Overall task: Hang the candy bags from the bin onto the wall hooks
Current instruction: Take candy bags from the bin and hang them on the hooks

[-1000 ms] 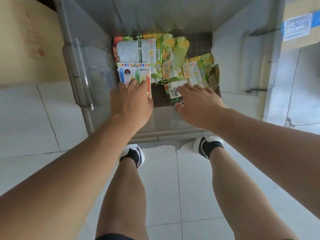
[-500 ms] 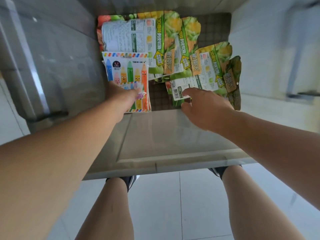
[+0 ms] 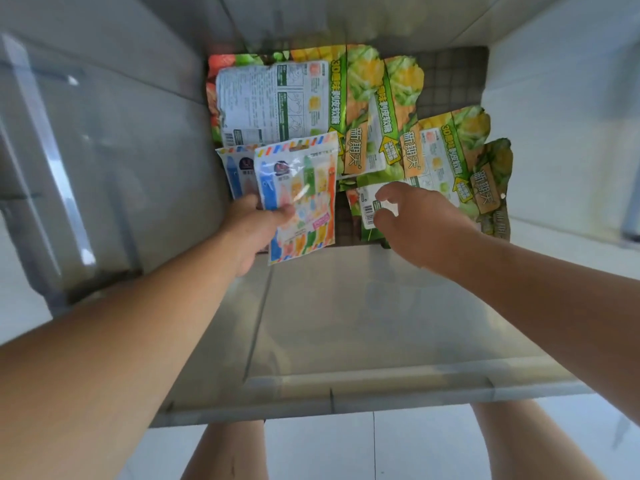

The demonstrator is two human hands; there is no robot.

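Note:
I look down into a clear plastic bin (image 3: 346, 323) holding several candy bags. My left hand (image 3: 254, 230) pinches a clear bag with crayon-shaped candies (image 3: 301, 195), lifted off the bin floor and tilted. A second crayon bag (image 3: 235, 174) lies under it. My right hand (image 3: 419, 223) hovers with curled fingers over a green bag showing a barcode label (image 3: 369, 206), holding nothing. Several green and yellow fruit-candy bags (image 3: 381, 109) lie overlapped at the back. No wall hooks are in view.
The bin's tall translucent walls (image 3: 114, 161) enclose both hands on all sides. A dark grid mat (image 3: 450, 77) covers the bin floor at the back right. White floor tiles (image 3: 374, 445) and my legs show below the bin's near rim.
My left hand has taken the top crayon bag and raised it off the one beneath. My right hand moved slightly deeper over the barcode bag. The camera leaned further over the bin.

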